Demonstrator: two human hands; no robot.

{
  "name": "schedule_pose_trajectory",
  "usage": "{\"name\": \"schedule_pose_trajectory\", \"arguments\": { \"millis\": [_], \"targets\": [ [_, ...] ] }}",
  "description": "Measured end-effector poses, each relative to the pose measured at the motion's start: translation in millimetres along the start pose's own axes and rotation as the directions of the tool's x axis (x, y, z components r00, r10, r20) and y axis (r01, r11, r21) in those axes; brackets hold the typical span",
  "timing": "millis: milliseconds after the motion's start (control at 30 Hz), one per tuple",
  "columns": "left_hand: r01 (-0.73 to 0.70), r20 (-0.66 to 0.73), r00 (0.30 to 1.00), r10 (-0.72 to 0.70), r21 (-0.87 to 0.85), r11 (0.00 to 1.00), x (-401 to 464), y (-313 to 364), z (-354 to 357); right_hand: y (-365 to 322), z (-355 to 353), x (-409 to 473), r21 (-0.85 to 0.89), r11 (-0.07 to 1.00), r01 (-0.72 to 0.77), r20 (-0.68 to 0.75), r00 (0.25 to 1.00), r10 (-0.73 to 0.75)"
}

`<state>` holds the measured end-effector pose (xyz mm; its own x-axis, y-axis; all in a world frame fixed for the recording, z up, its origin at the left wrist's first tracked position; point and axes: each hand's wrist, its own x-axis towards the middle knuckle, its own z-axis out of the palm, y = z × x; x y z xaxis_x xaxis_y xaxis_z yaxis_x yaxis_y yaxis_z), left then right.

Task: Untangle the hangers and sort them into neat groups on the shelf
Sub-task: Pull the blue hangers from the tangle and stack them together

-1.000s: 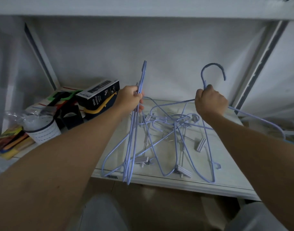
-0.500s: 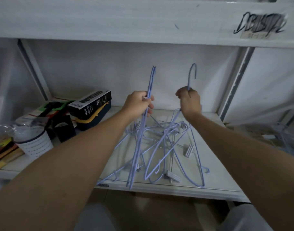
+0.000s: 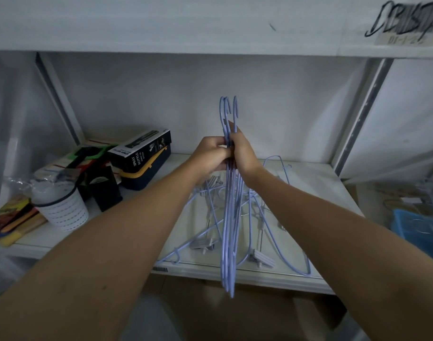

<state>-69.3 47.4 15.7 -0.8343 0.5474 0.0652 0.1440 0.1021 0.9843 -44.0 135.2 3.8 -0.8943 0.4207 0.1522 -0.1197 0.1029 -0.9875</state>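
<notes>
A bundle of light-blue wire hangers (image 3: pixel 229 232) hangs upright in front of me, hooks up near the back wall, lower ends past the shelf's front edge. My left hand (image 3: pixel 210 156) and my right hand (image 3: pixel 243 153) are pressed together around the bundle's necks, both closed on it. Behind and below the hands, a tangled pile of blue hangers with grey clips (image 3: pixel 262 217) lies on the white shelf (image 3: pixel 328 193). One hanger (image 3: pixel 279 161) of the pile sticks up to the right of my right hand.
On the shelf's left stand a white perforated cup (image 3: pixel 63 212), a black spray-bottle box (image 3: pixel 141 150) on a navy case, a small black box (image 3: pixel 105 188) and coloured sticks (image 3: pixel 11 222). A blue basket (image 3: pixel 417 227) sits lower right. An upper shelf board (image 3: pixel 186 23) runs overhead.
My right hand has brought its hanger leftward and joined it to the bundle in my left hand. The hands, apart before, now touch around the necks.
</notes>
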Motion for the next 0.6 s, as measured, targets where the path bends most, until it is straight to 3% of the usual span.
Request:
{"name": "schedule_pose_trajectory", "arguments": {
  "millis": [267,600],
  "targets": [
    [-0.004,-0.111,0.994,0.012,0.069,0.998,7,-8,-36,3,13,5,-0.147,0.989,0.034,0.104,0.994,-0.019],
    [0.003,-0.200,0.979,0.037,0.195,0.981,6,-39,-108,54,3,20,-0.443,0.895,-0.044,-0.050,0.998,0.024]
  ]
}}
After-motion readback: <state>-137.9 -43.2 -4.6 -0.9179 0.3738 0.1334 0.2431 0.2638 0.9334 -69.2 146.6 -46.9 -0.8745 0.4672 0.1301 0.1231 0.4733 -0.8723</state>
